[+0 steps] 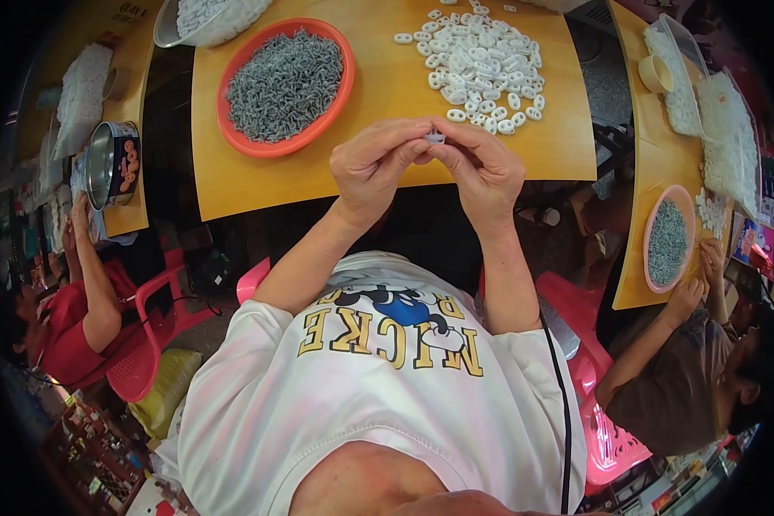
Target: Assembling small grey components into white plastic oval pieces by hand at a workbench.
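White cotton-looking cloth of the shirt (361, 404) lies nearest in the head view, softly creased, with a printed figure on its front. Beyond it, two bare forearms reach to the near edge of a yellow, smooth tabletop (387, 69).

There the left hand (371, 168) and right hand (482, 172) meet, thumbs below and fingers above. The grip of both is pressed together, fingertips pinching one small white piece (436, 136) between them, just beyond that edge and below the heap. Such a tiny thing probably needs fingertips from both sides to stay steady; whether anything else is caught in there, I cannot tell.

Left of the hands, a round orange-red bowl (262, 149) carries a mound of grey screws (284, 86); its raised wall likely keeps such thin, ridged bits from rolling away. To the right, white oval pieces (486, 64) lie loose in a spread heap, perhaps because their flattish shape lets them rest without a container. They look like hard, matte plastic, rounded at the ends, many showing two holes. Both supplies seem set within easy reach.

Off to the right, a co-worker's hands (697, 279) are near a pink bowl (675, 191) of similar grey bits. At far left stands an open metal tin (129, 163), shiny inside.
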The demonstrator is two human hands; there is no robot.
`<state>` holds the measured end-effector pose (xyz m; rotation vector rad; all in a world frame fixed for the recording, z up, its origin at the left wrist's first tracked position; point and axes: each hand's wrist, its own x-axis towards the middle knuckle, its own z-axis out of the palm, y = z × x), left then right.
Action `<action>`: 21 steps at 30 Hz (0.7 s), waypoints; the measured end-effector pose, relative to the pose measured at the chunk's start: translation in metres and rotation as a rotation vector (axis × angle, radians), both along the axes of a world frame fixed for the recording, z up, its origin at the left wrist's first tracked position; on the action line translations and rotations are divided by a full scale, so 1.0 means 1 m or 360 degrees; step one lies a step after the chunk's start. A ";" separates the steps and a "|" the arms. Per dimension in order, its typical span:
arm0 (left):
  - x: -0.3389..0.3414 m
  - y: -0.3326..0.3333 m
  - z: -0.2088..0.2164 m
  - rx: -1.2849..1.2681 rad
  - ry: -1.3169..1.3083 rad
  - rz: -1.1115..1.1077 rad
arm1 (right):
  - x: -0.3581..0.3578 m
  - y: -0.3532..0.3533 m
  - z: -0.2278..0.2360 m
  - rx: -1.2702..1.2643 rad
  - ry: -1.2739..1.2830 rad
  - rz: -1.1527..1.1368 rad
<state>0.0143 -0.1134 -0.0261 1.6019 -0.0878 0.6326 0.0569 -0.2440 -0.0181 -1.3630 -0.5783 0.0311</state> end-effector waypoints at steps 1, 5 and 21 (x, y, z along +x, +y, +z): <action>0.000 -0.001 0.000 -0.0004 -0.0013 0.0005 | 0.000 0.000 -0.001 0.0001 0.0004 0.0000; 0.004 0.000 -0.007 0.0130 -0.0137 0.0081 | 0.001 -0.001 -0.003 0.0044 0.0067 0.0051; 0.006 0.013 0.015 -0.0552 0.0548 -0.0341 | 0.003 0.003 0.005 -0.0026 0.0456 0.0098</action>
